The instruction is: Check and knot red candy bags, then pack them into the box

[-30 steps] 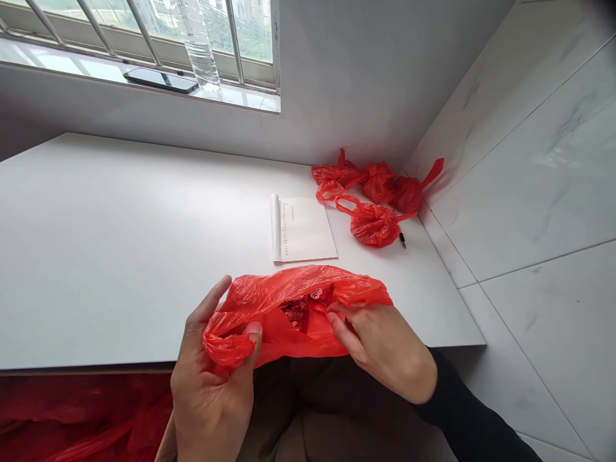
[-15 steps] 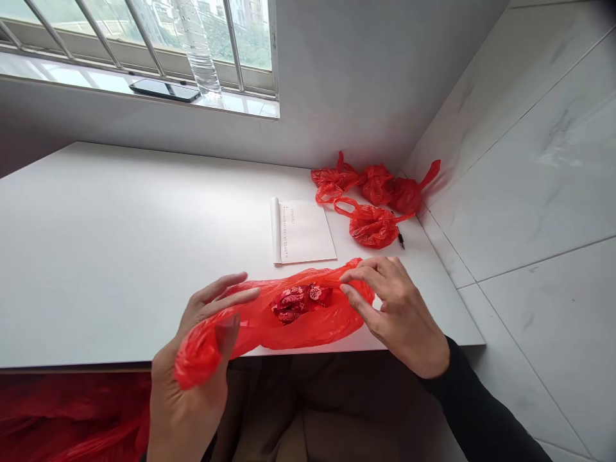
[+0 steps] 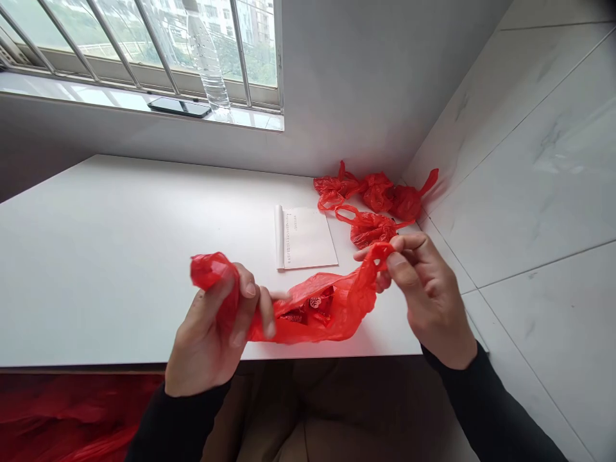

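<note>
A thin red plastic bag (image 3: 332,324) is stretched between my hands at the table's front edge. Its mouth gapes upward, and small dark-red printed packets (image 3: 317,305) show inside. My left hand (image 3: 216,327) is closed round the bag's left handle, whose bunched end sticks out above the thumb. At the right, my right hand (image 3: 426,282) pinches the other handle between thumb and fingers, holding it raised. How many packets lie in the bag is hidden by its folds.
Several knotted red bags (image 3: 373,229) sit in the back right corner by the tiled wall. An open notepad (image 3: 308,237) lies mid-table. A phone (image 3: 179,107) and a water bottle (image 3: 212,70) are on the windowsill. More red plastic (image 3: 72,417) is below the table's front left.
My right hand has taken hold of the right handle and lifted it. My left hand has turned and risen, closing round the left handle. The view has shifted slightly.
</note>
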A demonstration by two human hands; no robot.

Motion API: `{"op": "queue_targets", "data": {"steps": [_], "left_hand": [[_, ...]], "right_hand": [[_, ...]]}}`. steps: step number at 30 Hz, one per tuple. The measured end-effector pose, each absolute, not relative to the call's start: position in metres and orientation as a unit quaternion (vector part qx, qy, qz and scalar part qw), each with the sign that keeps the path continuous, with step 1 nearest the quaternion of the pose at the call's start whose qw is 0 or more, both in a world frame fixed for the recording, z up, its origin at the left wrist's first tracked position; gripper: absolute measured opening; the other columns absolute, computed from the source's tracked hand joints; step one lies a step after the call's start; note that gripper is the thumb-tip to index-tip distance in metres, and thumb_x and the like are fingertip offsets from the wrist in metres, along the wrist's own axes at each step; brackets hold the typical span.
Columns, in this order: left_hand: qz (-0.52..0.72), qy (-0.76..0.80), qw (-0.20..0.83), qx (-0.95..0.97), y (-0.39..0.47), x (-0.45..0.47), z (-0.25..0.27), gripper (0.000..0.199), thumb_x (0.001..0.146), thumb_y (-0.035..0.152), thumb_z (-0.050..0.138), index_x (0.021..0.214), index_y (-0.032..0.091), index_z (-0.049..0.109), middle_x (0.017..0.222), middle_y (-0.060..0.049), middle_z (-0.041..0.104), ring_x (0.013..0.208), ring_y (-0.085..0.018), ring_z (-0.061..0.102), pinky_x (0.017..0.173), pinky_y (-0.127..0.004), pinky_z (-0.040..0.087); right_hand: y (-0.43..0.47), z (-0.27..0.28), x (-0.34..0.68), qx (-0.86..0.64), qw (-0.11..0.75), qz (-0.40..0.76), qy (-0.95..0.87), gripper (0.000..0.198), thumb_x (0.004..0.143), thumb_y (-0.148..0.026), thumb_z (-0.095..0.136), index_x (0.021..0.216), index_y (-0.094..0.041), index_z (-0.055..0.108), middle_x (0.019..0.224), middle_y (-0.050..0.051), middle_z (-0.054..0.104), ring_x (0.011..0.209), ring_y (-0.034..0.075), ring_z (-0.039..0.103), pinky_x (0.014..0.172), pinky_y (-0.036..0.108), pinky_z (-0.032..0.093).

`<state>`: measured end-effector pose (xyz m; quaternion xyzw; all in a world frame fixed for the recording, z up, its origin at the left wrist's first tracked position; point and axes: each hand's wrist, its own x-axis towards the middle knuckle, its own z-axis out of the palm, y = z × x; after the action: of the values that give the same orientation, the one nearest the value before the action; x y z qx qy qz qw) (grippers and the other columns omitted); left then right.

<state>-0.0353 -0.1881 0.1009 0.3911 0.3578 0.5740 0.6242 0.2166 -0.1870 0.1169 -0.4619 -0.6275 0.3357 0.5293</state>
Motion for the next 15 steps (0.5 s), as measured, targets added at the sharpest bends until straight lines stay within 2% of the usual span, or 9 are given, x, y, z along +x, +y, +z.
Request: {"op": "queue_targets", "data": {"steps": [2,3,5,6,8,9,10,12,15], "left_hand": [[0.515,0.396,0.65,0.395,-0.185,-0.028,0.108,0.033,0.098,0.048,0.053,0.078,0.024,0.062,0.042,0.009,0.021,0.037,-0.009,0.029,0.053,-0.028,0.053],[0.49,0.418,0.652,0.401,-0.186,-0.024,0.111,0.028,0.095,0.049,0.059,0.083,0.024,0.062,0.046,0.01,0.025,0.038,-0.008,0.027,0.049,-0.025,0.05],[0.444,0.446,0.629,0.456,-0.19,-0.014,0.117,0.025,0.088,0.045,0.071,0.106,0.028,0.064,0.061,0.006,0.048,0.05,-0.01,0.047,0.055,-0.024,0.053],[0.419,0.447,0.607,0.506,-0.194,-0.009,0.119,0.041,0.086,0.042,0.075,0.122,0.032,0.06,0.077,0.002,0.06,0.064,-0.013,0.06,0.062,-0.025,0.057],[0.37,0.445,0.548,0.604,-0.202,-0.001,0.123,0.064,0.083,0.038,0.077,0.141,0.038,0.049,0.111,-0.005,0.068,0.099,-0.022,0.069,0.083,-0.033,0.061],[0.349,0.445,0.523,0.638,-0.204,0.002,0.124,0.059,0.085,0.039,0.074,0.139,0.037,0.052,0.118,-0.006,0.067,0.108,-0.026,0.067,0.089,-0.037,0.061],[0.344,0.444,0.507,0.654,-0.206,0.004,0.125,0.044,0.088,0.04,0.069,0.131,0.033,0.06,0.116,-0.008,0.067,0.109,-0.027,0.067,0.091,-0.039,0.061],[0.369,0.44,0.498,0.65,-0.205,0.005,0.127,0.022,0.094,0.043,0.058,0.101,0.026,0.07,0.101,-0.007,0.069,0.096,-0.024,0.068,0.084,-0.035,0.061],[0.414,0.438,0.533,0.594,-0.198,0.005,0.125,0.033,0.096,0.048,0.054,0.077,0.023,0.064,0.071,-0.001,0.059,0.062,-0.015,0.057,0.058,-0.024,0.055]], "right_hand": [[-0.186,0.126,0.215,-0.425,0.547,0.39,-0.606,0.012,0.106,-0.038,0.051,0.102,-0.027,0.051,0.075,-0.004,0.061,0.059,0.012,0.054,0.06,0.027,0.051],[-0.186,0.13,0.212,-0.409,0.547,0.409,-0.606,0.012,0.106,-0.038,0.051,0.101,-0.027,0.05,0.072,-0.005,0.06,0.058,0.012,0.054,0.058,0.026,0.051],[-0.188,0.137,0.202,-0.391,0.533,0.425,-0.619,0.011,0.106,-0.035,0.051,0.1,-0.027,0.05,0.071,-0.005,0.061,0.06,0.013,0.058,0.057,0.025,0.052],[-0.189,0.14,0.196,-0.387,0.526,0.417,-0.633,0.009,0.105,-0.033,0.052,0.099,-0.027,0.051,0.073,-0.005,0.062,0.063,0.013,0.06,0.058,0.025,0.053],[-0.194,0.144,0.184,-0.375,0.503,0.368,-0.686,0.003,0.102,-0.028,0.058,0.1,-0.027,0.057,0.082,-0.003,0.066,0.073,0.014,0.066,0.067,0.027,0.058],[-0.196,0.145,0.18,-0.366,0.488,0.334,-0.719,0.001,0.1,-0.026,0.063,0.099,-0.027,0.061,0.089,-0.001,0.067,0.081,0.015,0.068,0.074,0.03,0.06],[-0.199,0.146,0.176,-0.357,0.473,0.297,-0.749,0.003,0.098,-0.026,0.066,0.1,-0.026,0.065,0.098,0.001,0.068,0.093,0.017,0.068,0.082,0.033,0.06],[-0.202,0.146,0.172,-0.35,0.447,0.247,-0.785,0.012,0.099,-0.028,0.065,0.109,-0.026,0.07,0.116,0.005,0.065,0.116,0.021,0.062,0.1,0.038,0.056],[-0.202,0.141,0.171,-0.387,0.422,0.241,-0.784,0.035,0.106,-0.031,0.052,0.139,-0.026,0.058,0.14,0.009,0.054,0.134,0.022,0.051,0.112,0.042,0.05]]}}
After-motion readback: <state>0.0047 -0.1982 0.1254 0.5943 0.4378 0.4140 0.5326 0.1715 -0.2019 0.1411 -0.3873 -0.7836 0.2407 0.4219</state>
